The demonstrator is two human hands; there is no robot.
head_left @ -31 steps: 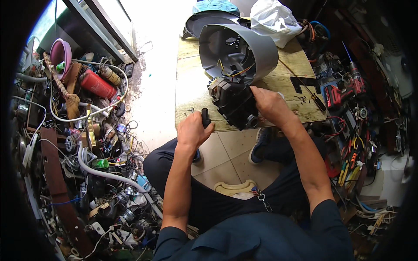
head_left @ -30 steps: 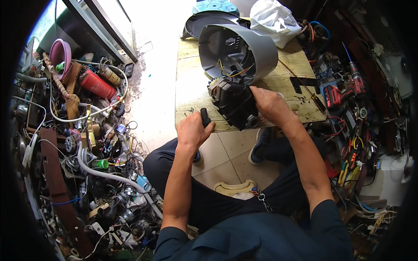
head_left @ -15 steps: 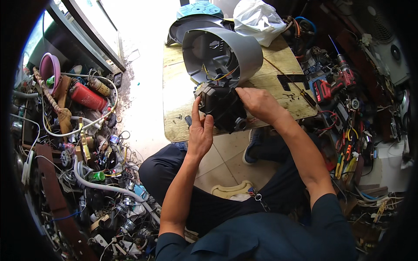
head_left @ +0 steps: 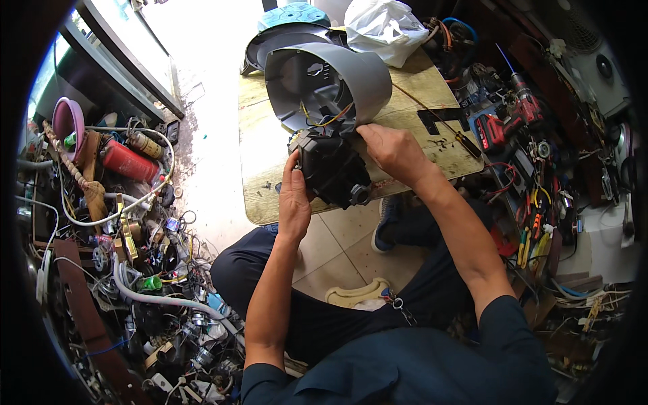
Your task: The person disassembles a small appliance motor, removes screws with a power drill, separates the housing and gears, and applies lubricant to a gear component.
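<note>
A black plastic unit point(head_left: 331, 169) with a round grey fitting on its lower corner is tilted at the table's near edge. My left hand point(head_left: 294, 202) holds it from the left, fingers along its side. Behind it lies a large grey round shell point(head_left: 371, 84), its open mouth facing me, with yellow and other thin wires point(head_left: 329, 123) running between the shell and the unit. My right hand point(head_left: 398, 154) is closed, fingertips pinched by the shell's lower rim and the unit's upper right corner. What they grip is hidden.
The wooden table point(head_left: 260, 155) also bears a dark round part with a teal top point(head_left: 300, 17), a white plastic bag point(head_left: 385, 30), a screwdriver point(head_left: 467, 143) and small screws. A red cordless drill point(head_left: 503, 128) lies at right. Cluttered parts and a red cylinder point(head_left: 128, 162) fill the left.
The whole view has shifted slightly. My right fingertips have moved up from the black unit's corner toward the shell's rim. My left thumb has drawn in closer to its fingers.
</note>
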